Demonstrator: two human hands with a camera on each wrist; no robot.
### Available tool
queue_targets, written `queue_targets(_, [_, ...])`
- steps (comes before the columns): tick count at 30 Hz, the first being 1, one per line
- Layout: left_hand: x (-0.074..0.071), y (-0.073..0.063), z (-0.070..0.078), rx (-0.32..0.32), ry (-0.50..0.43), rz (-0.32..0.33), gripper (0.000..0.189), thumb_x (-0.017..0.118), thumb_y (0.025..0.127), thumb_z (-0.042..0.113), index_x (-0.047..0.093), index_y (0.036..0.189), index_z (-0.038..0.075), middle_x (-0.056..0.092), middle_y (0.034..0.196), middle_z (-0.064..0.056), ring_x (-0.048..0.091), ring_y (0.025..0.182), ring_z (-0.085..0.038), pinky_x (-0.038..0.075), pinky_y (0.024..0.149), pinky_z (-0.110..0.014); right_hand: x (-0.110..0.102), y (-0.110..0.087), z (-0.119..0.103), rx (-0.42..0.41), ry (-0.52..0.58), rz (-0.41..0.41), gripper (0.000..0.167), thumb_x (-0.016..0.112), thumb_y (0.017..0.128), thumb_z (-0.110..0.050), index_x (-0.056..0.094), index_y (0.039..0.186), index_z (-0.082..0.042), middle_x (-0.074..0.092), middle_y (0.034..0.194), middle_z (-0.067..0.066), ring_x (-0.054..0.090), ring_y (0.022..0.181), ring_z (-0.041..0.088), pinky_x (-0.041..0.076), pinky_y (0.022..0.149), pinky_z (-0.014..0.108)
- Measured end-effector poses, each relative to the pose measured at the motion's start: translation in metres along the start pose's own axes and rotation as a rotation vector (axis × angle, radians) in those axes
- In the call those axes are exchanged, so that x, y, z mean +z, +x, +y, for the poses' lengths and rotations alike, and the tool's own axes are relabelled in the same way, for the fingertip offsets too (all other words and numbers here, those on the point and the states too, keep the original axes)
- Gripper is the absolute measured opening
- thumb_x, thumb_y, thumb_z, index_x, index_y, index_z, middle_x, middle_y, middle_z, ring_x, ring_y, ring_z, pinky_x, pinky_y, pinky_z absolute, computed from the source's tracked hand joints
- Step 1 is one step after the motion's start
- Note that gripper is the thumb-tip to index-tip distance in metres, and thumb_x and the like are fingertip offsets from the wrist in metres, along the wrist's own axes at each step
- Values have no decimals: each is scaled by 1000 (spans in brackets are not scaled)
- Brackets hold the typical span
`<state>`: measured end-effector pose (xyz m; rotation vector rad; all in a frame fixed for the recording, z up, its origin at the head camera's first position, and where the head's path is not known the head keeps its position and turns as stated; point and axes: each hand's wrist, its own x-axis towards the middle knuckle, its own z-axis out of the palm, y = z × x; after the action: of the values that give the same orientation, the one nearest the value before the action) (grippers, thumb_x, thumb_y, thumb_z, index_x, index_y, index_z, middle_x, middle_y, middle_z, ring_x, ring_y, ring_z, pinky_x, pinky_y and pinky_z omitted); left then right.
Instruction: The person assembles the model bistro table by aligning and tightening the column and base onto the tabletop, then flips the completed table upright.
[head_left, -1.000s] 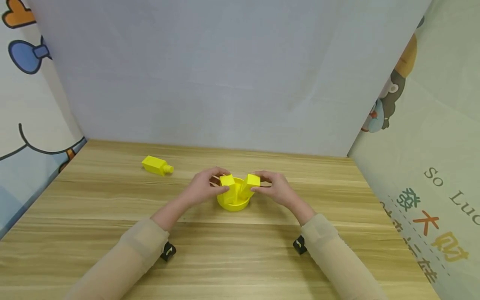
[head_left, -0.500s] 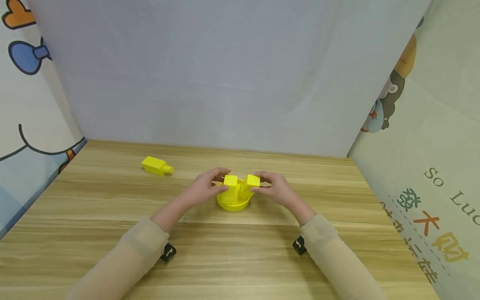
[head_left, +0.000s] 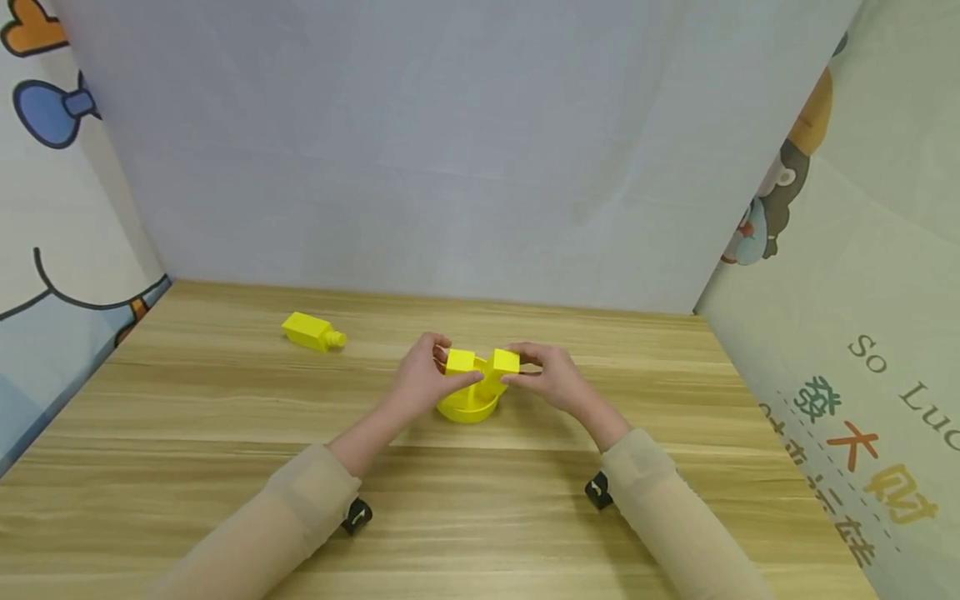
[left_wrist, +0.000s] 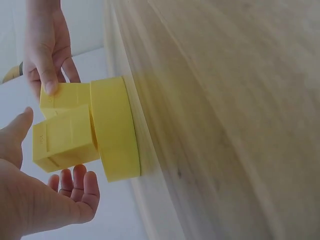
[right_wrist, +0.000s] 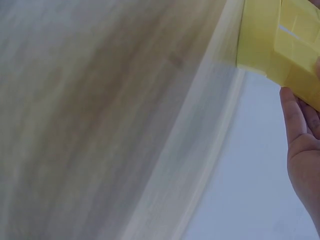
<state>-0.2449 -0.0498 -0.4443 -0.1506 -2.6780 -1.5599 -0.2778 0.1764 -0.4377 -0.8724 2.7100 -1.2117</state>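
Mid-frame in the head view, a round yellow dish (head_left: 468,414) sits on the wooden table (head_left: 480,517), two yellow blocks standing in it. Change noted: left block (head_left: 460,361) leaned further left a second ago; straighter now. Left hand (head_left: 422,382) has loosened, its thumb shifted across the block's front. Right hand (head_left: 557,379) much as before, thumb and finger pinching the right block (head_left: 504,363), which leans right. Upper left, a yellow bottle (head_left: 311,332) lies on its side, well apart from both hands.

Left wrist view, left of frame: left thumb and fingers spread around the left block. Thumb stands clear; fingers lie just beside the lower edge, and I can't tell whether one grazes it. Block sits a little tilted in the dish. Higher up, right thumb presses the other block.

Right wrist view, upper right: a right fingertip meets the right block; frame edge cuts off the rest.

My reading: left block seems to stand unaided, so that side looks settled; right one remains in hand.
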Motion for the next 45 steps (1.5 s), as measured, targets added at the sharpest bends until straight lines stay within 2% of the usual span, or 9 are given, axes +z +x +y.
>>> queue_targets(7, [0, 0, -1, 2, 1, 30, 55, 80, 74, 35, 48, 106, 4, 55, 97, -10, 52, 86, -23, 49, 72, -29, 1, 0, 0, -4, 8, -4, 44, 71, 85, -21, 60, 124, -4, 62, 122, 12, 62, 107, 26, 52, 89, 36])
queue_targets(14, [-4, 1, -1, 16, -5, -22, 54, 79, 75, 32, 52, 112, 5, 58, 108, -10, 57, 97, -25, 53, 83, -35, 0, 0, 0, -3, 11, 2, 44, 71, 84, -20, 60, 124, -3, 62, 122, 13, 62, 107, 27, 52, 88, 34])
queue_targets(22, [-11, 1, -3, 108, 24, -125, 49, 77, 78, 28, 57, 117, 7, 60, 114, -8, 58, 101, -24, 53, 86, -35, -2, -1, -1, 29, 23, -7, 44, 71, 84, -22, 61, 123, -4, 63, 122, 11, 61, 108, 25, 52, 89, 34])
queue_targets(31, [-19, 0, -3, 278, 96, -297, 39, 68, 86, 18, 60, 123, 9, 63, 116, -6, 56, 99, -20, 51, 87, -37, -2, -1, -4, 24, 30, -5, 46, 72, 83, -21, 60, 124, -4, 63, 121, 13, 61, 108, 27, 51, 91, 37])
queue_targets(37, [-23, 0, -4, 322, 93, -372, 42, 63, 89, 17, 55, 129, 8, 59, 126, -9, 56, 107, -22, 49, 92, -40, -2, -2, -5, 16, 13, -5, 46, 71, 84, -22, 59, 125, -4, 62, 122, 13, 61, 109, 27, 51, 91, 37])
queue_targets(39, [-22, 0, -4, 315, 88, -372, 47, 64, 88, 20, 52, 132, 8, 57, 129, -9, 54, 112, -24, 47, 95, -42, -3, -3, -6, 16, 15, -6, 46, 71, 84, -21, 59, 125, -4, 62, 122, 14, 61, 109, 28, 51, 91, 38])
queue_targets(41, [-21, -1, -2, 296, 79, -344, 54, 68, 87, 25, 50, 134, 7, 55, 132, -8, 53, 115, -25, 45, 98, -44, -3, -3, -6, 15, 18, -5, 46, 71, 84, -21, 60, 124, -4, 62, 122, 14, 60, 109, 29, 50, 91, 40])
queue_targets(45, [-15, -5, 4, 223, 80, -225, 67, 76, 79, 37, 49, 132, 6, 57, 121, -7, 54, 110, -24, 47, 94, -42, -3, -2, -5, 17, 25, -3, 45, 71, 84, -21, 60, 124, -2, 62, 121, 15, 61, 108, 30, 50, 92, 42])
